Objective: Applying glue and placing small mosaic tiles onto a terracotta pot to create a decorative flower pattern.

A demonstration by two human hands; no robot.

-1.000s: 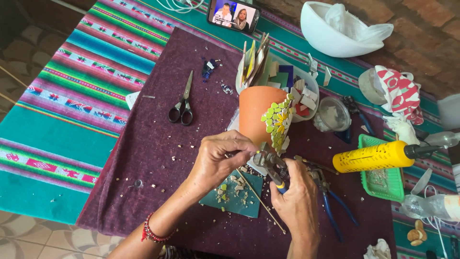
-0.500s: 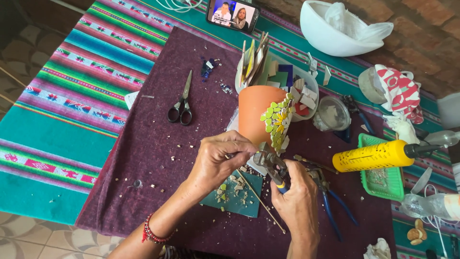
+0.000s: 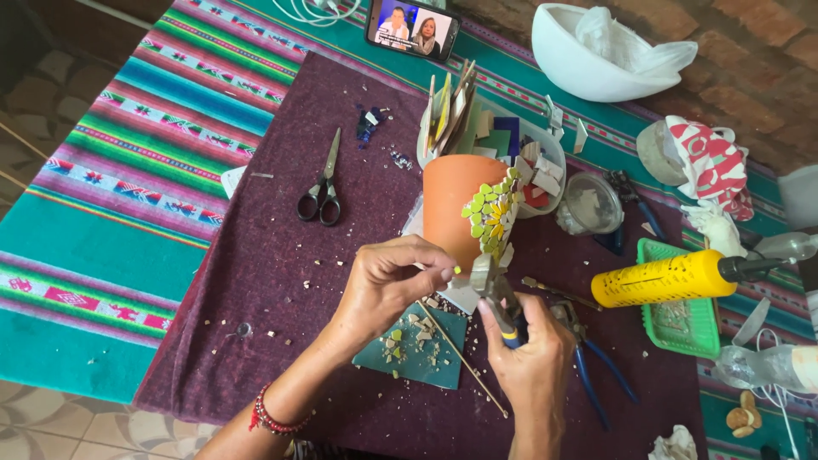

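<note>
My right hand (image 3: 532, 353) grips a pair of tile nippers (image 3: 497, 290) with blue handles, jaws pointing up and left. My left hand (image 3: 388, 281) pinches a small tile piece at the nippers' jaws, fingertips close to the tool. Just behind stands an orange terracotta pot (image 3: 456, 204) with a patch of green and yellow mosaic pieces (image 3: 490, 213) stuck on its side. Under the hands lies a dark green tile (image 3: 413, 349) scattered with small chips, and a thin wooden stick (image 3: 464, 366) lies across it.
Black scissors (image 3: 322, 192) lie to the left on the purple cloth (image 3: 281, 281). A yellow glue bottle (image 3: 665, 277) rests on a green tray (image 3: 682, 319). Blue-handled pliers (image 3: 596, 366), a tub of tile pieces (image 3: 528, 166), a phone (image 3: 411, 27) and a white bowl (image 3: 588, 64) surround.
The hands and nippers stay almost in the same place in front of the pot; only slight shifts of the fingers show.
</note>
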